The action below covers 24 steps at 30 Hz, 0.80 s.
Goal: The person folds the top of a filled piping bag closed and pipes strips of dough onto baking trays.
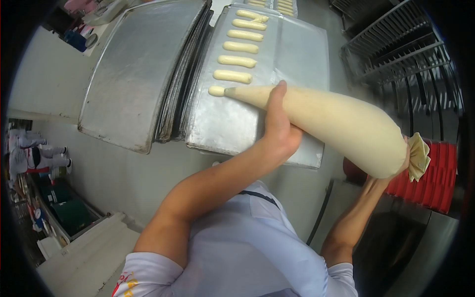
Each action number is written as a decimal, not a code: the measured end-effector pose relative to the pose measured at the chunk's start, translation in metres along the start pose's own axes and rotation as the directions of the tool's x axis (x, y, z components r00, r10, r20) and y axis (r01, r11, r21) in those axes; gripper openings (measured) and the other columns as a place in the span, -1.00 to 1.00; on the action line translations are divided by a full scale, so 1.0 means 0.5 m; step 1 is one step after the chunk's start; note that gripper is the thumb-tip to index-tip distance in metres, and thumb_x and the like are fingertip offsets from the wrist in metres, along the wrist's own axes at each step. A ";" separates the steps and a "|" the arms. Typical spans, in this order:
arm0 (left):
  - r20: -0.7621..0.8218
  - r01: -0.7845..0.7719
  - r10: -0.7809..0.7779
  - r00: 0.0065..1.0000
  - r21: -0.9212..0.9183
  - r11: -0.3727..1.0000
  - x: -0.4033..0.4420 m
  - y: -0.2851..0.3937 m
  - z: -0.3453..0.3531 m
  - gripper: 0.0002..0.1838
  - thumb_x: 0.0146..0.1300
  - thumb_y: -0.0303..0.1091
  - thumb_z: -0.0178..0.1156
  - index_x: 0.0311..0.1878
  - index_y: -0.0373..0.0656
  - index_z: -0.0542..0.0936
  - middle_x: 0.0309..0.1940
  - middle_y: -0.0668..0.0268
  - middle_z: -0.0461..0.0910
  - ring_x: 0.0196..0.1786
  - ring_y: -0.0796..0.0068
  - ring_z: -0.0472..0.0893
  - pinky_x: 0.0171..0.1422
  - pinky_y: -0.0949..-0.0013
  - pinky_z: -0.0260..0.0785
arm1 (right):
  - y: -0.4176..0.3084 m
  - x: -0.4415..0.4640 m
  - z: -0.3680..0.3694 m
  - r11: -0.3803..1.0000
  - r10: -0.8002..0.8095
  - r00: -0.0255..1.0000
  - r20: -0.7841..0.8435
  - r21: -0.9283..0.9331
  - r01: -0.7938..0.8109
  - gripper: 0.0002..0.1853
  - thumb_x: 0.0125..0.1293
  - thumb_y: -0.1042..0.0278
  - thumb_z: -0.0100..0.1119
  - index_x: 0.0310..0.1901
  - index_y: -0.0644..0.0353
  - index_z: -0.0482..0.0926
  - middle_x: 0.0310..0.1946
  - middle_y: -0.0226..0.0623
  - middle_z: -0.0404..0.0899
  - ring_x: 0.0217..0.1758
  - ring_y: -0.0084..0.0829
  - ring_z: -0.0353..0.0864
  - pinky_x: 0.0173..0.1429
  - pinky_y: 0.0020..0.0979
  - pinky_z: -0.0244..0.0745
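A large, full piping bag (341,123) stretches across the view, its metal tip pointing left. My left hand (281,123) is wrapped round the bag's narrow front part, thumb on top. Behind the bag's twisted end, my right hand (403,161) grips it, mostly hidden by the bag. The tip touches a short blob of pale dough (216,91) on the metal tray (217,123). Above this blob lies a column of several piped dough strips (232,76), roughly parallel; the topmost one is forked at its right end.
Left of the tray stands a stack of metal trays (133,74). At the upper right is a wire rack (396,54). Red stacked crates (440,173) stand at the right. More piped trays show at the top edge. People in white (37,156) are far left.
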<state>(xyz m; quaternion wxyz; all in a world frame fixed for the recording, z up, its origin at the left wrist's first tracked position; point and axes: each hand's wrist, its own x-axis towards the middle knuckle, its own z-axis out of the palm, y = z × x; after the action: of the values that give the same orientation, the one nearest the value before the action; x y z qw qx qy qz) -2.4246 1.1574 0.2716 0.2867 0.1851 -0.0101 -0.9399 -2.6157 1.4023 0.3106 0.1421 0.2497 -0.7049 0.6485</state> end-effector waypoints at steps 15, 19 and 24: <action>0.051 0.039 -0.042 0.998 0.052 0.998 -0.093 -0.018 0.066 -0.41 0.37 0.05 0.16 0.26 -0.17 0.34 0.14 0.18 0.46 0.21 0.29 0.46 0.36 0.15 0.26 | 0.015 -0.016 -0.139 0.969 0.061 0.996 0.061 0.237 -0.073 -0.64 0.51 0.31 -0.11 0.12 0.42 0.50 0.02 0.01 0.61 -0.01 -0.20 0.65 0.11 -0.22 0.58; -0.053 0.077 -0.077 0.996 -0.003 0.997 -0.104 0.024 0.017 -0.44 0.38 0.03 0.14 0.24 -0.18 0.35 0.13 0.16 0.46 0.21 0.29 0.45 0.38 0.14 0.24 | -0.025 -0.034 -0.101 0.760 0.266 0.946 0.187 0.563 -0.325 -0.65 0.52 0.32 -0.13 0.07 0.43 0.53 -0.03 -0.03 0.63 -0.03 -0.27 0.64 0.11 -0.29 0.55; 0.001 0.089 -0.089 0.996 -0.022 0.996 -0.092 0.027 -0.027 -0.43 0.37 0.03 0.15 0.25 -0.18 0.34 0.12 0.18 0.46 0.23 0.28 0.44 0.39 0.13 0.23 | -0.050 -0.065 -0.031 0.999 -0.021 0.998 0.054 -0.042 0.024 -0.65 0.52 0.33 -0.14 0.05 0.42 0.55 -0.06 -0.05 0.64 -0.04 -0.29 0.64 0.11 -0.31 0.54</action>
<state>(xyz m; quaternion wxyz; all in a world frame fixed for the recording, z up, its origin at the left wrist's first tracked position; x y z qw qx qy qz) -2.3772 1.1721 0.2767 0.2466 0.1823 0.0084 -0.9518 -2.5770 1.4221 0.3167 0.1358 0.2718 -0.7194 0.6246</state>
